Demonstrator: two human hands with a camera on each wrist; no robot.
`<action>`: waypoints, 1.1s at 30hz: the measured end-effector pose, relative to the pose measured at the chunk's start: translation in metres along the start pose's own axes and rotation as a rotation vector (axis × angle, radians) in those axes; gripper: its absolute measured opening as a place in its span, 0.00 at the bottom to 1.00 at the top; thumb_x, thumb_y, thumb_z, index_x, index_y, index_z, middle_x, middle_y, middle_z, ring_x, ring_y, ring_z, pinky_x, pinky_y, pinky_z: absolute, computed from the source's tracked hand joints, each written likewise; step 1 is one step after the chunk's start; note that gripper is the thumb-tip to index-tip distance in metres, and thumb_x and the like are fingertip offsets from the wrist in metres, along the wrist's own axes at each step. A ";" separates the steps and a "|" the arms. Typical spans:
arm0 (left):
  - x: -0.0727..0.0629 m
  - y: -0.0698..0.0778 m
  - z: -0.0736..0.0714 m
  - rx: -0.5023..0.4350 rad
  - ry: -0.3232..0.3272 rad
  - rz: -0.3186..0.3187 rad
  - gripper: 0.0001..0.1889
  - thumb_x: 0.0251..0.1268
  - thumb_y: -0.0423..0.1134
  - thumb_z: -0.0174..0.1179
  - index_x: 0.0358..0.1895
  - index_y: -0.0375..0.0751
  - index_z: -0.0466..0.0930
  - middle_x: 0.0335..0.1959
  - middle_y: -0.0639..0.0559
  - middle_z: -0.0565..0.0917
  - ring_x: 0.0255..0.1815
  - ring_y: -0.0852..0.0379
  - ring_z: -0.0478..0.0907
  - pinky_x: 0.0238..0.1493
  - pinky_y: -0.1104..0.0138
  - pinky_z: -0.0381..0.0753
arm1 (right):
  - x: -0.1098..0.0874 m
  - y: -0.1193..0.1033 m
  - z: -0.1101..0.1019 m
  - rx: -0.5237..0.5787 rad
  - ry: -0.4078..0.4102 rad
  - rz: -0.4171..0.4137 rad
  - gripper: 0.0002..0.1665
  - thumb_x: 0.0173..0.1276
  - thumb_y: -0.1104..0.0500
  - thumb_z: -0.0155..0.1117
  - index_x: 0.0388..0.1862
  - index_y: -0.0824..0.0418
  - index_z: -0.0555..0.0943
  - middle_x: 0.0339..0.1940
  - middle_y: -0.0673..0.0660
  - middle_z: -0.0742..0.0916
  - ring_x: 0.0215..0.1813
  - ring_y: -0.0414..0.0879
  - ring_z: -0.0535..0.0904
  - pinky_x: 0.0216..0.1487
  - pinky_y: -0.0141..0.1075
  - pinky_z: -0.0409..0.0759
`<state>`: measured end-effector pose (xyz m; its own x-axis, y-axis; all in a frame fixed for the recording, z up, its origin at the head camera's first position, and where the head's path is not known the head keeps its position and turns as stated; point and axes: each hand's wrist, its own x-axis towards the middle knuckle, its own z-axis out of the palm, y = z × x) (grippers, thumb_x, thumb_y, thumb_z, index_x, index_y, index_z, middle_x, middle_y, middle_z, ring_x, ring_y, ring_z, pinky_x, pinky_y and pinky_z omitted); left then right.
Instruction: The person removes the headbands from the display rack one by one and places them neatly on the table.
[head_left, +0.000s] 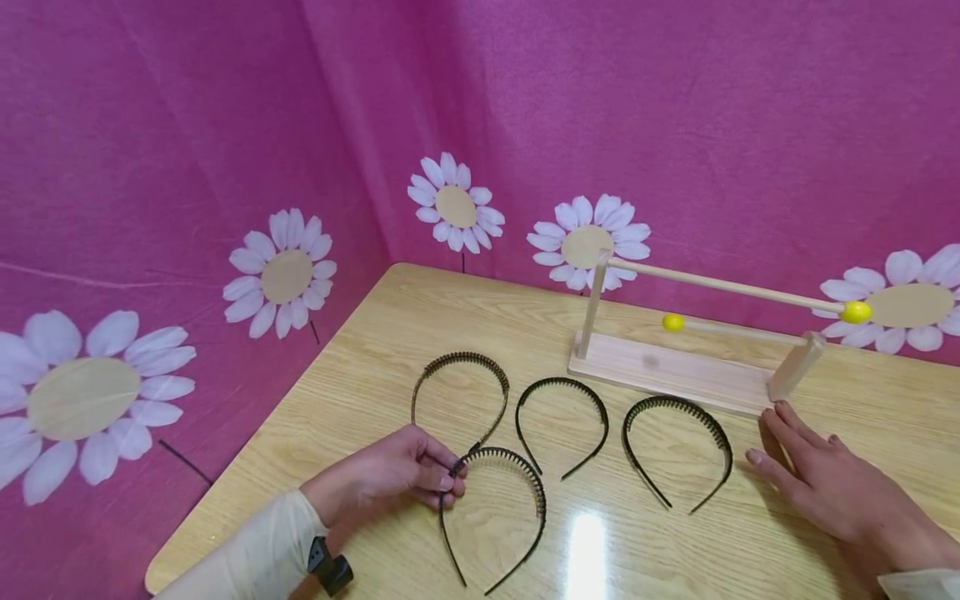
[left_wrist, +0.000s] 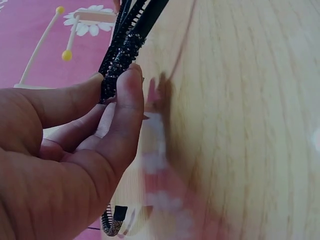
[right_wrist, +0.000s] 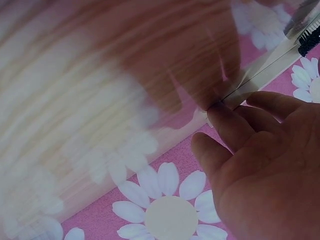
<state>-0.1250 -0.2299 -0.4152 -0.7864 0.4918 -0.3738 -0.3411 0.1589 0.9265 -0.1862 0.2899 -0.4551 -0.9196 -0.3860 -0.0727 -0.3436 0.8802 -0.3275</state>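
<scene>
My left hand (head_left: 405, 468) pinches one side of a black toothed headband (head_left: 504, 452) between thumb and fingers, at the near side of the table. In the left wrist view, dark sparkling beads cover the part of the headband (left_wrist: 120, 62) beside the fingertips. Just behind it lies a brownish headband (head_left: 467, 357), overlapped by the held one in the head view. Two more black headbands, a middle one (head_left: 561, 381) and a right one (head_left: 678, 402), lie on the table. My right hand (head_left: 843, 492) rests with fingers extended, fingertips right at the near corner of a wooden stand (head_left: 675, 367).
The stand carries two rods, an upper rod (head_left: 735, 289) and a lower one, tipped with yellow balls, the higher ball (head_left: 856, 312) at the right. A pink curtain (head_left: 675, 108) with white daisies hangs behind and left of the wooden table (head_left: 397, 325).
</scene>
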 end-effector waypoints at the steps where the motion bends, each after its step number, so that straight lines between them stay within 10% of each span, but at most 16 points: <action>1: 0.000 0.000 0.000 0.005 0.006 -0.002 0.10 0.68 0.18 0.56 0.49 0.15 0.78 0.39 0.32 0.86 0.36 0.54 0.85 0.43 0.61 0.87 | 0.000 0.000 0.000 -0.001 -0.002 0.002 0.44 0.82 0.41 0.44 0.78 0.74 0.53 0.79 0.74 0.50 0.69 0.78 0.61 0.67 0.71 0.53; 22: -0.003 0.005 0.003 0.497 0.219 0.027 0.04 0.56 0.25 0.72 0.31 0.31 0.85 0.21 0.47 0.85 0.20 0.55 0.84 0.25 0.64 0.86 | -0.002 0.000 0.001 0.005 0.004 0.009 0.43 0.83 0.41 0.43 0.78 0.73 0.53 0.79 0.74 0.50 0.69 0.78 0.61 0.66 0.71 0.54; 33: 0.006 0.043 -0.001 1.014 0.397 0.253 0.15 0.68 0.50 0.66 0.42 0.39 0.88 0.28 0.55 0.85 0.29 0.60 0.80 0.36 0.64 0.81 | -0.001 0.007 -0.013 0.095 0.010 -0.035 0.39 0.83 0.44 0.43 0.79 0.71 0.54 0.79 0.73 0.54 0.69 0.80 0.59 0.70 0.70 0.47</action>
<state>-0.1449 -0.2206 -0.3777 -0.9442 0.3291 0.0112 0.2873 0.8067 0.5165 -0.1906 0.3001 -0.4446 -0.9094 -0.4128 -0.0510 -0.3562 0.8361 -0.4173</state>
